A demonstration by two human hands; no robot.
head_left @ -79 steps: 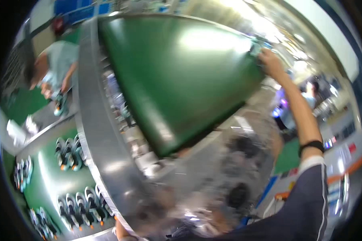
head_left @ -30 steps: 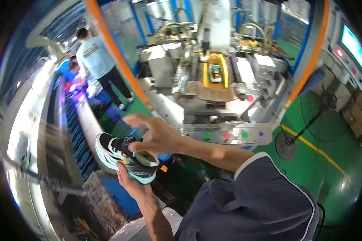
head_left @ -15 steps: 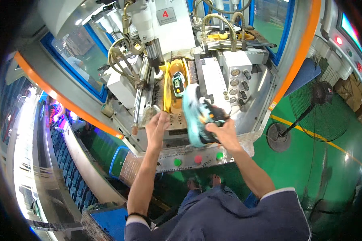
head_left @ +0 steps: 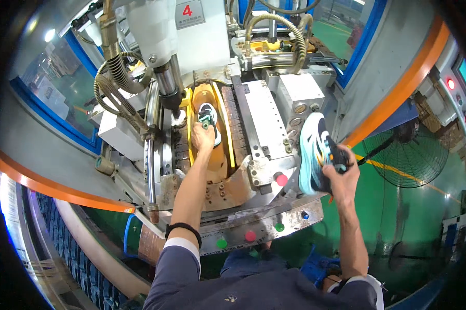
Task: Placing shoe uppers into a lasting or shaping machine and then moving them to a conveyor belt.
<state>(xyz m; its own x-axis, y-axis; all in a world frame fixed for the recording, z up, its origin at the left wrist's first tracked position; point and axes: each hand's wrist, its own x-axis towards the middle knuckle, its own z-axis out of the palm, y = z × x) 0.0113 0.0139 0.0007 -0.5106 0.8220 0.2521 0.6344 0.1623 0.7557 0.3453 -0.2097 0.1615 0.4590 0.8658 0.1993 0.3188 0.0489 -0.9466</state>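
Note:
In the yellow-sided, brown-lined bed [head_left: 217,164] of a press machine lies a small-looking sneaker [head_left: 207,109], dark and white with a green part near its opening. My left hand [head_left: 204,136] reaches over the bed, fingers closed on the sneaker's near end, which they partly cover. Out to the right, my right hand [head_left: 342,175] grips a second sneaker [head_left: 310,150], light teal and white with a black collar. It is held in the air beside the machine, sole side facing left. My thumb and fingers wrap its collar end.
Left of the bed a metal press cylinder [head_left: 169,82] hangs down beside a steel rod. Gauges and knobs sit on a white block [head_left: 301,94] at right. Green and red buttons line the front panel [head_left: 264,230]. A floor fan [head_left: 416,155] stands right; a conveyor [head_left: 83,227] runs left.
My left hand has moved forward from the bed's front edge onto the sneaker inside. My right hand has carried the teal sneaker rightward, away from the bed. The whole view has shifted nearer the machine.

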